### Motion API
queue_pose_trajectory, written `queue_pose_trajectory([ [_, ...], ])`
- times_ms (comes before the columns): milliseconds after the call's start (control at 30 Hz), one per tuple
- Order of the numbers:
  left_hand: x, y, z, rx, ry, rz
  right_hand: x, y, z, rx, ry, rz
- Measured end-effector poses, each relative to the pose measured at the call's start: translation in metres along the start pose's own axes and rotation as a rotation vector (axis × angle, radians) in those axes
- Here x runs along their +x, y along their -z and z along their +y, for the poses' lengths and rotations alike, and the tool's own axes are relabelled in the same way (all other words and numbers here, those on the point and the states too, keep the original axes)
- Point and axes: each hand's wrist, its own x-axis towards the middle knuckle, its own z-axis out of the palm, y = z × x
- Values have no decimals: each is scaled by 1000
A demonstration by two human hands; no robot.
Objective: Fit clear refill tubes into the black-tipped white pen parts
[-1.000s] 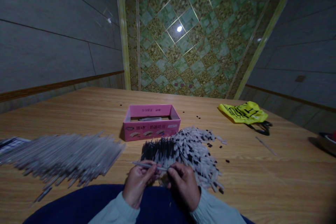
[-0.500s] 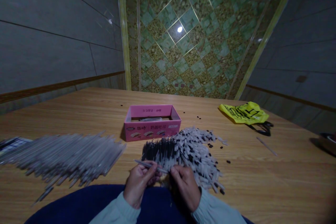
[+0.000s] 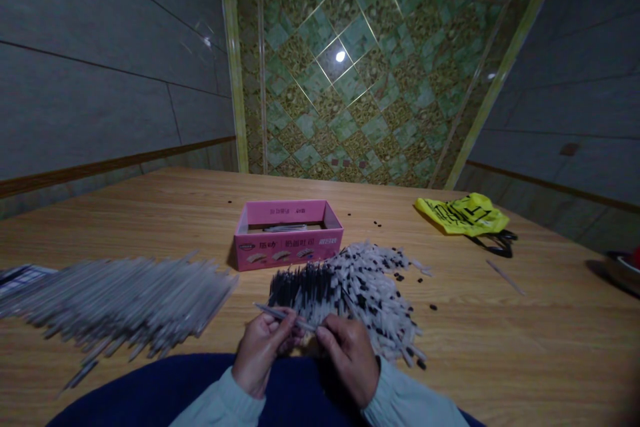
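Close to the table's front edge, my left hand (image 3: 266, 345) is closed around a slim grey pen (image 3: 273, 311), which slants down to the right. My right hand (image 3: 350, 353) pinches at the pen's right end; any small part between its fingertips is hidden. Just beyond both hands lies a row of thin dark-tipped sticks (image 3: 303, 285), like pen refills. A heap of translucent white caps (image 3: 377, 290) mixed with small black plugs spreads to its right. On the left, many clear pen barrels (image 3: 135, 300) lie in a broad pile.
Behind the piles stands an open pink box (image 3: 287, 250) with a few sticks inside. A yellow bag (image 3: 463, 215) with dark handles lies at the right, near a single loose stick (image 3: 505, 277). A bowl (image 3: 625, 270) sits at the far right edge. Tiled walls bound the wooden table.
My right hand has shifted slightly left, closer to my left hand along the pen. My left hand keeps its hold. The whole view has shifted a little.
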Motion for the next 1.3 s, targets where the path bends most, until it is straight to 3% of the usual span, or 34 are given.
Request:
queue_pose_trajectory([
  [233,0,-1,1,-9,-3,0,1,0,-3,41,8,25],
  [533,-1,-1,1,14,3,-15,2,-4,2,245,-75,-58],
  [733,-3,0,4,53,-6,-75,1,-9,0,572,-274,-262],
  [800,-4,0,6,39,-5,-66,4,-3,2,445,-235,-180],
  [933,-5,1,11,-20,-22,-94,16,18,14,-94,-55,57],
  [1100,-1,5,7,40,-2,-111,30,31,28,-438,55,25],
  [1300,3,7,-1,186,-41,-118,34,24,31,-599,73,-13],
])
